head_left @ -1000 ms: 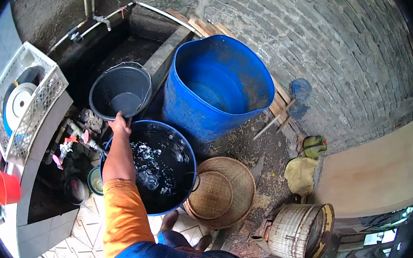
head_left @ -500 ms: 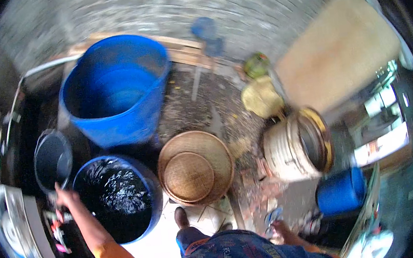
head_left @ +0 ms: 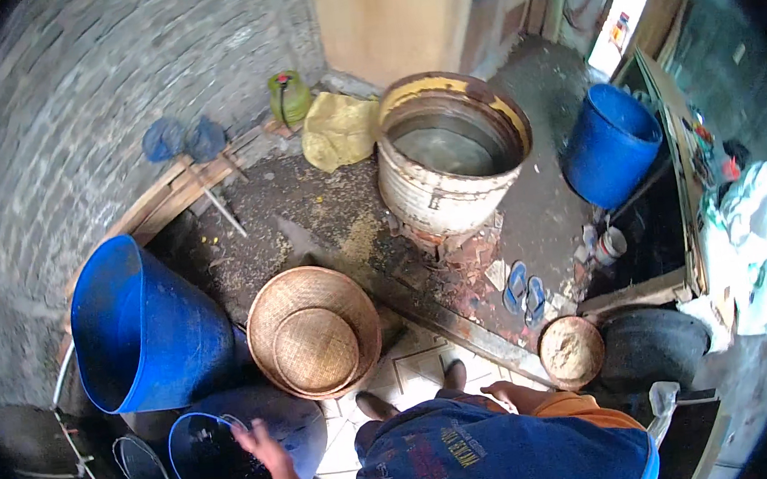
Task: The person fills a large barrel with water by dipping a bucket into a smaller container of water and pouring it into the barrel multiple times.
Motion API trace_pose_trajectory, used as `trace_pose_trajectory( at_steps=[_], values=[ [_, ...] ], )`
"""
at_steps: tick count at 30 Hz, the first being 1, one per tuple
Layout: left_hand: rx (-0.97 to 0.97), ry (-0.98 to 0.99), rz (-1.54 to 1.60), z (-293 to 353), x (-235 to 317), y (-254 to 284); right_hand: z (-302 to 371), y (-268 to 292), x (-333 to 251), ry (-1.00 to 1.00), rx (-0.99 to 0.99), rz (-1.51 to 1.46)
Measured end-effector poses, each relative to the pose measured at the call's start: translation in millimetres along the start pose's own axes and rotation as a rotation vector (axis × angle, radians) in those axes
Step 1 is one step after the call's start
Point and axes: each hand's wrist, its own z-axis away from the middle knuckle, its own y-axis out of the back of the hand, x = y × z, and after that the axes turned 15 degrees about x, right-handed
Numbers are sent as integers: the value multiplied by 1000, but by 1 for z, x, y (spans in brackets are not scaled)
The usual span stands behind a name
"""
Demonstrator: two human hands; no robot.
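My left hand point(head_left: 260, 446) hovers over the near rim side of a round blue barrel point(head_left: 304, 429) of dark water, its fingers spread and nothing in them. Left of that barrel is a black bucket point(head_left: 144, 472), apart from the hand. Close against my body, my right hand point(head_left: 499, 397) is partly hidden by the shirt, so its fingers cannot be made out. Two round woven bamboo baskets, a small one point(head_left: 316, 350) inside a larger one point(head_left: 267, 318), sit just ahead of my feet.
A big blue tub point(head_left: 182, 339) stands at left. Ahead are a rusty white drum point(head_left: 439, 200) with liquid, a yellow sack point(head_left: 338, 132) and a green gas cylinder point(head_left: 291, 100). At right are a blue barrel point(head_left: 608, 151), sandals point(head_left: 523, 291), a bowl of pale matter point(head_left: 571, 353) and a black basin point(head_left: 653, 348).
My view has swung to the right. My left hand has left the black bucket's rim and is now over the water barrel with fingers apart. My right arm has drawn in against my body.
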Motion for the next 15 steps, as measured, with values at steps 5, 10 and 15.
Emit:
trace_pose_trajectory(
  at_steps=[5,10,15],
  values=[
    [-819,469,56,100,-34,-60,1,-3,41,114,-130,-69],
    [-1303,128,-491,166,-43,-94,3,11,87,162,-188,-91],
    [-1391,199,-644,210,-23,-121,8,23,136,152,-205,-72]
  ],
)
